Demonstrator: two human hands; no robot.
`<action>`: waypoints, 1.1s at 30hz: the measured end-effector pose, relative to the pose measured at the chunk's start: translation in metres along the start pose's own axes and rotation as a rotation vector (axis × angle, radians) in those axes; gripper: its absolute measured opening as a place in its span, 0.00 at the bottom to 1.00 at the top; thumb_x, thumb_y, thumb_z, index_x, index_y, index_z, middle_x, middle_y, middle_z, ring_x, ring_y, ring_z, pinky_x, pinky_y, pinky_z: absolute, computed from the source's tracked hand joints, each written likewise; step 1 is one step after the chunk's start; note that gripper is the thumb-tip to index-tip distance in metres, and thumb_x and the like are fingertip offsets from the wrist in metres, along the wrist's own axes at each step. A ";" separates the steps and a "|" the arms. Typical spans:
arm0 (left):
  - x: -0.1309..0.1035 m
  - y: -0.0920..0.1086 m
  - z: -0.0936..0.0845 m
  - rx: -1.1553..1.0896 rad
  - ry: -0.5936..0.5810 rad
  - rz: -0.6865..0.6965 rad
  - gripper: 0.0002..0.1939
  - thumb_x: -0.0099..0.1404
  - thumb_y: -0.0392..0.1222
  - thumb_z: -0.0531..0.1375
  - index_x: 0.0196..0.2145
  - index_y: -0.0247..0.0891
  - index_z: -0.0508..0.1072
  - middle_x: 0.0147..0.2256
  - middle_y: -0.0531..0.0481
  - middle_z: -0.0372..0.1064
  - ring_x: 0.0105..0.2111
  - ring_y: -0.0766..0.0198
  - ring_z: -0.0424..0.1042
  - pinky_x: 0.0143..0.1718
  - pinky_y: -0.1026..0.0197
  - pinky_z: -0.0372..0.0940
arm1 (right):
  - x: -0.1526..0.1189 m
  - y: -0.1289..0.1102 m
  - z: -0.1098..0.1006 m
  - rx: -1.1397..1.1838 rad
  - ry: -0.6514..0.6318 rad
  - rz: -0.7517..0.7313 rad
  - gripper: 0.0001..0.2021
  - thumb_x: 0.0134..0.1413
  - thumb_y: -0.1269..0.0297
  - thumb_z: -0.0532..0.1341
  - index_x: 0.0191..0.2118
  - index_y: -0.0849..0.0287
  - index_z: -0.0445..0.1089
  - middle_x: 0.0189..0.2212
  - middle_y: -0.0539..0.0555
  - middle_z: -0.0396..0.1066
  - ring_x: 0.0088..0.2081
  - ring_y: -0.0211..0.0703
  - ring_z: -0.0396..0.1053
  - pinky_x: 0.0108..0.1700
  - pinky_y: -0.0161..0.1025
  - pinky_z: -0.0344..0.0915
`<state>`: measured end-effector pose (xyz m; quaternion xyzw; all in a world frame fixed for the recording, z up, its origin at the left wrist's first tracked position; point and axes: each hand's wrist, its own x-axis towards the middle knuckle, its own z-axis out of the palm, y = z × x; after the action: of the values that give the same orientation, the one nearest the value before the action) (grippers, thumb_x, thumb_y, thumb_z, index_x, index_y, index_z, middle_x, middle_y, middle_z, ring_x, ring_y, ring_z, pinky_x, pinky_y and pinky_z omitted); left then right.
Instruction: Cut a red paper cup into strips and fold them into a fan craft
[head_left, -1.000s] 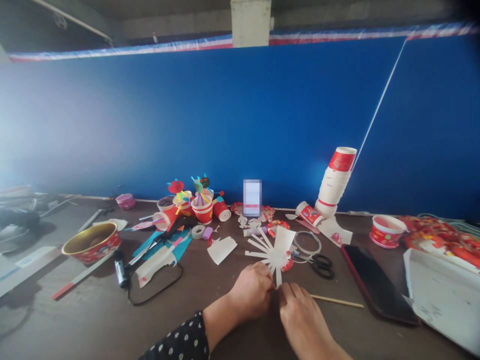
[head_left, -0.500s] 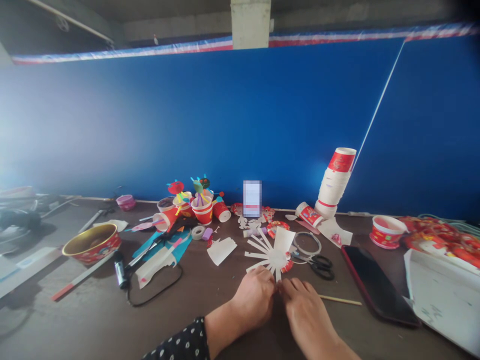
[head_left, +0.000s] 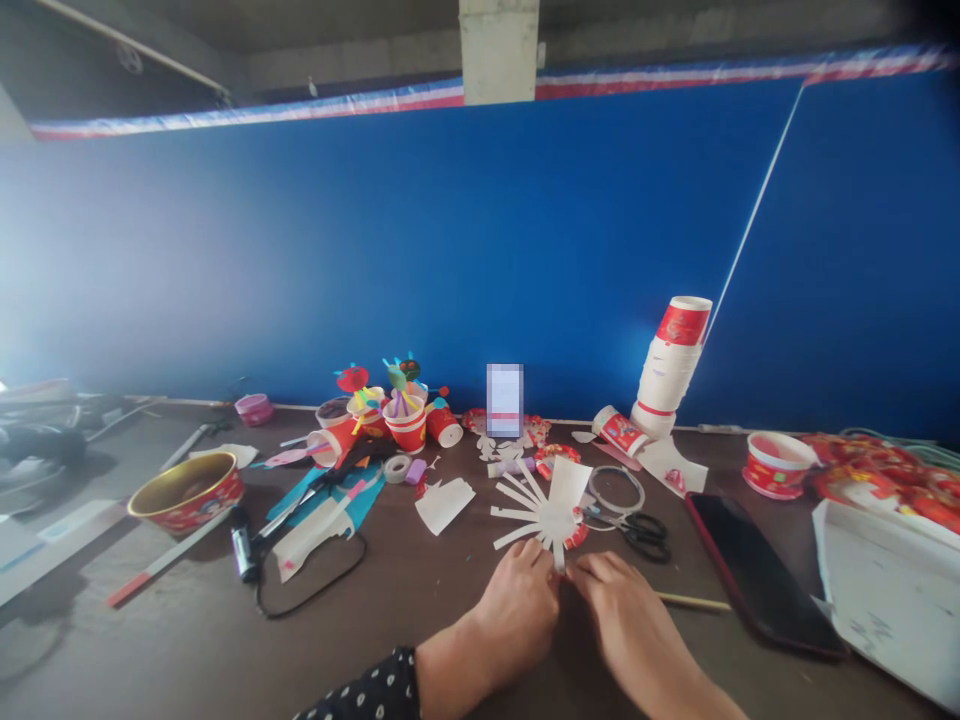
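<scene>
A paper cup cut into strips (head_left: 556, 516) lies splayed like a fan in front of me, its white inside facing up. Some strips on its right side are rolled up and show red. At its near edge, my left hand (head_left: 523, 592) has its fingers closed on a strip. Close beside it, my right hand (head_left: 616, 600) pinches at the end of the same near strip, fingers bent; the fingertips are partly hidden. Black-handled scissors (head_left: 645, 534) lie just right of the cut cup, by a roll of clear tape (head_left: 616, 490).
A thin wooden stick (head_left: 694, 603) lies right of my right hand, then a dark phone (head_left: 765, 575). Stacked paper cups (head_left: 667, 380) lean at the back right. Cups with paper figures (head_left: 406, 420) stand back left, near a gold-lined bowl (head_left: 187, 500). A lit screen (head_left: 505, 400) stands at the back.
My hands stay at the near edge of the cut cup; the right hand has shifted slightly right and the fingers have moved a little. The whole view has shifted slightly.
</scene>
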<state>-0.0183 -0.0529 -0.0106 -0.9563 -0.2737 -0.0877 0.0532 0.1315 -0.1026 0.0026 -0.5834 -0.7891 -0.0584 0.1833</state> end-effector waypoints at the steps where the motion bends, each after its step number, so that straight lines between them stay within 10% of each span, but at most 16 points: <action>1: 0.000 0.000 -0.001 0.002 -0.010 0.000 0.05 0.58 0.34 0.54 0.33 0.31 0.69 0.34 0.41 0.66 0.38 0.55 0.63 0.37 0.56 0.60 | 0.000 0.000 -0.001 -0.001 0.002 -0.003 0.16 0.53 0.81 0.51 0.36 0.56 0.73 0.32 0.51 0.71 0.36 0.40 0.65 0.38 0.36 0.57; 33: 0.003 -0.008 -0.008 -0.248 -0.023 -0.112 0.09 0.54 0.27 0.52 0.32 0.33 0.69 0.33 0.45 0.68 0.36 0.60 0.65 0.41 0.60 0.63 | 0.001 -0.011 0.016 -0.268 -0.027 -0.013 0.16 0.48 0.83 0.54 0.35 0.58 0.74 0.32 0.53 0.72 0.34 0.46 0.66 0.36 0.43 0.57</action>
<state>-0.0208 -0.0461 -0.0013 -0.9397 -0.3144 -0.1126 -0.0738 0.1168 -0.1000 -0.0106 -0.5983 -0.7803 -0.1566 0.0930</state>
